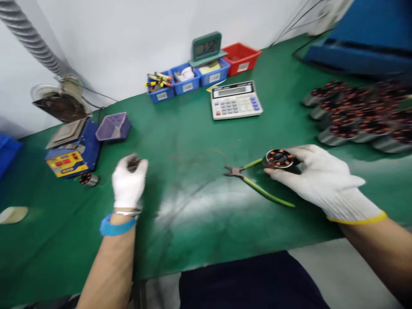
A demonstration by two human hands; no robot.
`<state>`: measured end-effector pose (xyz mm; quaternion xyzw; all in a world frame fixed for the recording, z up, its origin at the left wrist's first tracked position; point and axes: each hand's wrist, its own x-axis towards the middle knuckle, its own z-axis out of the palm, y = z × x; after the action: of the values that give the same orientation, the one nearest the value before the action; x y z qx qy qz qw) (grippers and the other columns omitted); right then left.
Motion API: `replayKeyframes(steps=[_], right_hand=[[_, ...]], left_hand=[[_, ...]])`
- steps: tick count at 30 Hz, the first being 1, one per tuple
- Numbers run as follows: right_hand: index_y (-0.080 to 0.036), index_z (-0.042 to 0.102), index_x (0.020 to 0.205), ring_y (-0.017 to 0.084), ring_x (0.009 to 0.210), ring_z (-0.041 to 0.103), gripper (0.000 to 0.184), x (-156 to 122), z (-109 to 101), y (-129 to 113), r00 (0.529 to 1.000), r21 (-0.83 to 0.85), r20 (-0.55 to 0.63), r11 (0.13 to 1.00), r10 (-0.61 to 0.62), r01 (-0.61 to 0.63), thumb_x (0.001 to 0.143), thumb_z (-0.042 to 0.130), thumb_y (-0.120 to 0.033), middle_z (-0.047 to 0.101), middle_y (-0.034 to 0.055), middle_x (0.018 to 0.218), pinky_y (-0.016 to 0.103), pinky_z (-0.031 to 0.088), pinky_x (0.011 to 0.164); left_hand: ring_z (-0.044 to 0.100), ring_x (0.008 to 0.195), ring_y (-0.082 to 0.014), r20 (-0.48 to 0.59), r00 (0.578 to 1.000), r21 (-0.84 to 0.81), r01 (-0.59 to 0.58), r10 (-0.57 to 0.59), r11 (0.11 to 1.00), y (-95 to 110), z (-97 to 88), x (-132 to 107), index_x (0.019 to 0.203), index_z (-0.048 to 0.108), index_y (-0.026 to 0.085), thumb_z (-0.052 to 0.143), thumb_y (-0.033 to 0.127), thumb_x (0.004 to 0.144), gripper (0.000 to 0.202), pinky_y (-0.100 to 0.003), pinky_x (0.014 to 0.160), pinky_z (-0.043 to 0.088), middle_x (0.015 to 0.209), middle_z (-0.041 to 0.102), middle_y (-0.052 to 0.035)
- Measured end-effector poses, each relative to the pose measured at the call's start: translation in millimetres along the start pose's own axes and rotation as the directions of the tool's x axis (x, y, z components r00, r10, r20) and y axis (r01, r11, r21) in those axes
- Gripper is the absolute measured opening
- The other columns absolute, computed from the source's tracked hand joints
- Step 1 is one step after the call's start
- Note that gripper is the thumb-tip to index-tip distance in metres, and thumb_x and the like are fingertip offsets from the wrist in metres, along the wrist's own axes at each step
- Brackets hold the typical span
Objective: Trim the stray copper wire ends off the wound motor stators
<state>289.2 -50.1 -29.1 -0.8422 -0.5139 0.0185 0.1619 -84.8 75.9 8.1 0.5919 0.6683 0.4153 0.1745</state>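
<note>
Two fingertips (273,172) of the white-gloved right hand (322,180) close on the round steel stator with copper coils (279,158), which rests on the green bench mat (193,128). It is probably dense and rigid, with scratch-prone windings, so take it by the outer rim. Green-handled cutting pliers (257,182) lie just beside the fingers. The left hand (128,184), well apart, curls; whether it grips anything cannot be told.

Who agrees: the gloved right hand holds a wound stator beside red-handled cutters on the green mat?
No: the head view shows the cutters have green handles, not red. The right hand does hold the stator beside them on the green mat.
</note>
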Motion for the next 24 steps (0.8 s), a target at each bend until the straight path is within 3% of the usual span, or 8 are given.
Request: replayKeyframes(steps=[3, 5, 8, 11, 14, 17, 21, 24], right_hand=[[-0.016, 0.066, 0.132, 0.039, 0.113, 0.062, 0.072, 0.4, -19.7, 39.4, 0.979, -0.118, -0.081, 0.973, 0.189, -0.197, 0.085, 0.054, -0.070, 0.061, 0.0229, 0.133, 0.050, 0.050, 0.084], [-0.009, 0.055, 0.143, 0.044, 0.119, 0.058, 0.081, -9.4, -25.2, 49.6, 0.956, -0.141, -0.262, 0.975, 0.130, -0.172, 0.088, 0.054, -0.068, 0.054, 0.0300, 0.139, 0.054, 0.049, 0.087], [-0.005, 0.061, 0.130, 0.037, 0.118, 0.059, 0.063, -32.3, -15.0, 39.6, 0.876, -0.148, -0.330, 0.936, -0.352, 0.320, 0.091, 0.059, -0.054, 0.063, 0.0281, 0.125, 0.049, 0.049, 0.098], [-0.018, 0.067, 0.120, 0.027, 0.113, 0.062, 0.043, -52.6, 7.0, 12.1, 0.749, -0.075, -0.124, 0.758, -0.651, 0.647, 0.093, 0.055, -0.049, 0.068, 0.0154, 0.123, 0.040, 0.050, 0.100], [-0.023, 0.067, 0.122, 0.021, 0.098, 0.064, 0.033, -60.5, 21.9, -9.9, 0.781, -0.079, -0.012, 0.779, -0.624, 0.622, 0.096, 0.050, -0.035, 0.069, 0.0093, 0.118, 0.034, 0.051, 0.082], [-0.025, 0.069, 0.117, 0.017, 0.075, 0.061, 0.030, -58.6, 22.8, -11.4, 0.836, -0.126, 0.042, 0.827, -0.548, 0.548, 0.094, 0.050, -0.024, 0.068, 0.0051, 0.098, 0.030, 0.040, 0.061], [-0.023, 0.070, 0.113, 0.017, 0.065, 0.057, 0.030, -54.3, 11.9, 2.3, 0.897, -0.198, 0.022, 0.878, -0.441, 0.436, 0.093, 0.048, -0.026, 0.066, 0.0059, 0.091, 0.031, 0.029, 0.053], [-0.020, 0.068, 0.122, 0.021, 0.082, 0.064, 0.036, -52.4, 0.4, -7.7, 0.885, -0.155, -0.011, 0.875, -0.465, 0.458, 0.096, 0.044, -0.029, 0.069, 0.0106, 0.109, 0.033, 0.042, 0.064]], left_hand=[[0.067, 0.117, -0.0364, -0.275, 0.960, 0.261, 0.024, 0.051, 0.965, -16.9, -26.2, 21.4, 0.104, 0.063, 0.020, 0.074, 0.041, 0.068, 0.043, -0.059, 0.108, 0.050, 0.118, 0.071, -0.0099], [0.057, 0.129, -0.0510, -0.394, 0.919, 0.368, 0.160, -0.002, 0.916, -31.7, -47.2, 34.2, 0.103, 0.061, 0.021, 0.079, 0.049, 0.059, 0.055, -0.074, 0.106, 0.044, 0.127, 0.066, -0.0114], [0.034, 0.141, -0.0644, -0.368, 0.922, 0.444, 0.290, -0.122, 0.848, -53.1, -71.2, 45.2, 0.110, 0.054, 0.026, 0.071, 0.069, 0.059, 0.068, -0.086, 0.099, 0.037, 0.142, 0.053, -0.0145], [0.040, 0.136, -0.0643, -0.401, 0.878, 0.483, 0.446, -0.263, 0.754, -66.7, -78.1, 49.4, 0.100, 0.052, 0.027, 0.071, 0.065, 0.053, 0.064, -0.081, 0.089, 0.046, 0.115, 0.064, -0.0120], [0.060, 0.122, -0.0523, -0.275, 0.909, 0.527, 0.414, -0.313, 0.742, -70.2, -75.8, 51.5, 0.087, 0.047, 0.027, 0.072, 0.052, 0.056, 0.047, -0.062, 0.084, 0.056, 0.083, 0.060, -0.0037], [0.069, 0.103, -0.0413, -0.286, 0.918, 0.560, 0.393, -0.274, 0.729, -66.0, -75.9, 53.3, 0.077, 0.043, 0.027, 0.070, 0.044, 0.060, 0.035, -0.052, 0.079, 0.059, 0.065, 0.043, 0.0015], [0.069, 0.101, -0.0373, -0.139, 0.947, 0.626, 0.311, -0.289, 0.715, -50.6, -69.7, 52.0, 0.082, 0.049, 0.028, 0.072, 0.051, 0.065, 0.037, -0.050, 0.082, 0.059, 0.072, 0.053, 0.0017], [0.071, 0.103, -0.0338, 0.018, 0.961, 0.657, 0.196, -0.274, 0.728, -25.9, -40.6, 33.4, 0.107, 0.053, 0.024, 0.074, 0.052, 0.068, 0.053, -0.043, 0.085, 0.059, 0.098, 0.070, -0.0052]])
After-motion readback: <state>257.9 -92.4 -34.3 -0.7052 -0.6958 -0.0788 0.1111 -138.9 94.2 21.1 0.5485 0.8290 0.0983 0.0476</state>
